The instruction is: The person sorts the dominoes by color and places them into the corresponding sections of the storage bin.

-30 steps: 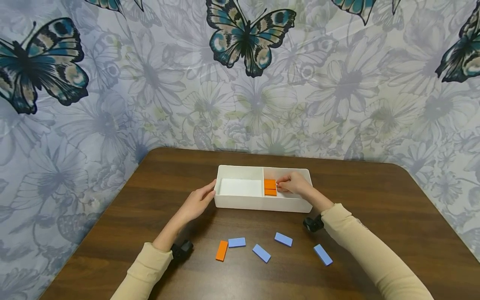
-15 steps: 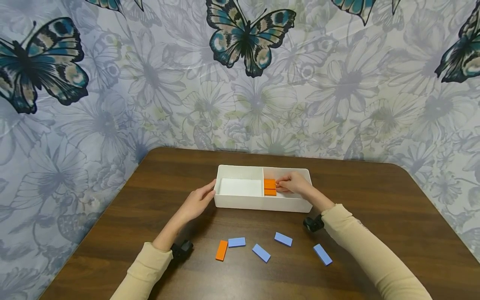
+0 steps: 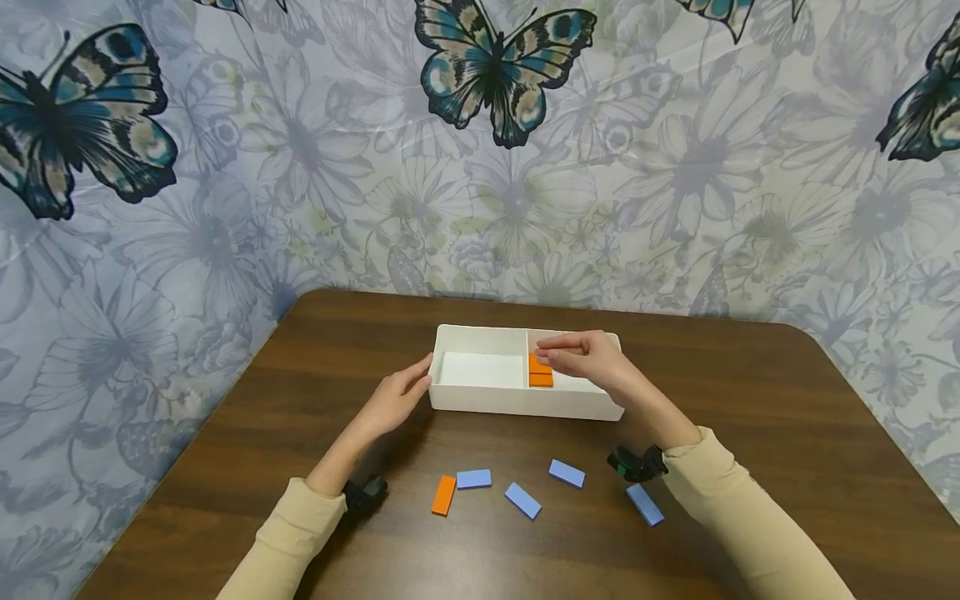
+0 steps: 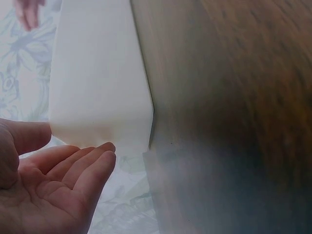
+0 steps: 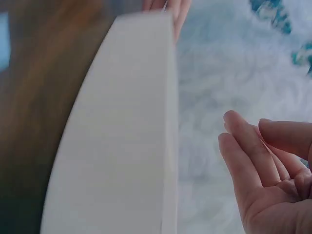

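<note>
At the far left, the left end of the white two-compartment tray [image 3: 517, 402] is touched by the left hand [image 3: 393, 402], whose fingers are extended along the end wall rather than wrapped round it. In the left compartment [image 3: 474, 369] only the bare floor is seen. On the counter [image 3: 480, 567], in front of the tray, an orange block [image 3: 444, 496] is found just beside a light-blue block [image 3: 474, 479]; whether they touch cannot be told. Farther right, a second light-blue block [image 3: 522, 501] is seen lying at a slant.

Inside the right compartment [image 3: 577, 384], at least two orange blocks [image 3: 541, 380] are set side by side near the divider, partly covered by the right hand [image 3: 588, 357]. That hand has been lifted from beside them to a place above them; its fingers are held loosely extended, and nothing is seen between them. The orange blocks appear to have been left where they were, so their placing can be judged finished for now, with the orange block on the counter not yet put in.

Beyond, a third light-blue block [image 3: 567, 473] and a fourth light-blue block [image 3: 644, 505] are left apart.
</note>
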Demonstrator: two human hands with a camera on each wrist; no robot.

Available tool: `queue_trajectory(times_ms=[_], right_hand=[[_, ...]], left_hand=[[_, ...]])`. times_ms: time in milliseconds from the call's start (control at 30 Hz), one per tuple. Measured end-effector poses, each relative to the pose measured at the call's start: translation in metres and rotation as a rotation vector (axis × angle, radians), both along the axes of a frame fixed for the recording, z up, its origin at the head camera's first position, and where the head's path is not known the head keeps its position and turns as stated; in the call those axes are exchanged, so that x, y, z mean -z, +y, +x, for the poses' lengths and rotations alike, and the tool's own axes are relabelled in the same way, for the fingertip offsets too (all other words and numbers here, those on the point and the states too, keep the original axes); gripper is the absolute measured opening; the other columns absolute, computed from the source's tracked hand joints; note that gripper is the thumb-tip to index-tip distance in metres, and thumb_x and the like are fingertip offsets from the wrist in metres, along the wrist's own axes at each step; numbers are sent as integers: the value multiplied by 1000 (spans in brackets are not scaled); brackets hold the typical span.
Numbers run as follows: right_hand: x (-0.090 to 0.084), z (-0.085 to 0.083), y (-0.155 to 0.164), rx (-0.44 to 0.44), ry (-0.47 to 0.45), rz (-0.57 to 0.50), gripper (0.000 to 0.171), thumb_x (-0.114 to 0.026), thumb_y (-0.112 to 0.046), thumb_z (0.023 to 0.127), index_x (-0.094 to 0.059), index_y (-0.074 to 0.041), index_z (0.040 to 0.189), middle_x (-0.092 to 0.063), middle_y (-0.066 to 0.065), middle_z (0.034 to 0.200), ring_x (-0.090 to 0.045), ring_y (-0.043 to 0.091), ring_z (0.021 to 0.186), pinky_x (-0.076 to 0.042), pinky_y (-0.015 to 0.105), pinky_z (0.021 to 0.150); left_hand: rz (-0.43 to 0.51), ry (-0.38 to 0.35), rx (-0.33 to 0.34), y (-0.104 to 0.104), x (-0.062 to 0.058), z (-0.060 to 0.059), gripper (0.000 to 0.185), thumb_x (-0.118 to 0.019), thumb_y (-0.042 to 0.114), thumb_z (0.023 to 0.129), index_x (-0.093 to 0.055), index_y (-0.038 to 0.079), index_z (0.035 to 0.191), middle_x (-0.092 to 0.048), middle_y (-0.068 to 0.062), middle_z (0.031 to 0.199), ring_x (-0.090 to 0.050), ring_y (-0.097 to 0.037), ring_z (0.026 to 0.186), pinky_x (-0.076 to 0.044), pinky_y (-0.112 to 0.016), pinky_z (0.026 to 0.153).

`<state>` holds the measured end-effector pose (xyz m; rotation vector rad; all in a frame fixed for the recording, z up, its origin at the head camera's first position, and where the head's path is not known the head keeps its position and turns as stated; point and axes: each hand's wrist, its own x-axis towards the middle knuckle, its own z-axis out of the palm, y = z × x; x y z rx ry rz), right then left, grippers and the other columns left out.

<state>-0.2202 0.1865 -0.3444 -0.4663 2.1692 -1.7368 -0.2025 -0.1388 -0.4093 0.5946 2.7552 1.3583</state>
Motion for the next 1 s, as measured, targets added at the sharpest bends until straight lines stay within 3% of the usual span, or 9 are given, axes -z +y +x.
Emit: queue_trajectory(times_ms=[100, 233, 433, 600, 833, 1000], right_hand=[[-2, 14, -14, -62, -10, -71, 36, -58, -6, 92, -54, 12, 123, -59, 24, 116, -59, 28, 107, -44, 39, 90], [9, 28, -33, -140, -42, -116, 37, -62, -7, 90, -56, 11, 122, -60, 22, 115, -61, 24, 104, -44, 40, 90], [37, 43, -65, -310, -6, -59, 33, -65, -3, 87, -61, 8, 118, -61, 24, 112, -61, 27, 103, -47, 34, 87], [57, 52, -86, -459, 121, 36, 34, -66, 6, 83, -62, 8, 117, -63, 19, 113, -61, 29, 103, -49, 27, 83], [70, 57, -106, -548, 318, 245, 40, -73, 2, 78, -65, -1, 117, -66, 2, 111, -60, 6, 101, -46, 19, 83], [73, 58, -112, -613, 481, 399, 43, -74, -1, 79, -63, -3, 121, -63, -2, 116, -54, 1, 105, -41, 14, 86]], left_hand=[[-2, 7, 0, 0, -1, 0, 47, -47, 13, 99, -34, -4, 142, -38, -20, 140, -39, -35, 126, -32, -50, 100], [-2, 7, 1, 0, -1, 0, 47, -46, 12, 99, -34, -5, 142, -38, -20, 140, -39, -36, 126, -32, -50, 100], [1, 16, -5, 0, -1, 0, 47, -47, 11, 99, -35, -5, 141, -40, -21, 139, -41, -36, 124, -33, -50, 99], [-1, 11, -8, 0, -1, 0, 46, -47, 11, 99, -35, -6, 141, -40, -21, 138, -41, -36, 124, -33, -50, 100], [-8, 2, -4, 0, -2, 0, 47, -46, 13, 100, -35, -5, 141, -39, -21, 139, -39, -36, 125, -31, -50, 100], [-9, -10, 0, -1, -1, -1, 47, -46, 13, 100, -33, -4, 142, -38, -20, 140, -39, -36, 125, -32, -51, 100]])
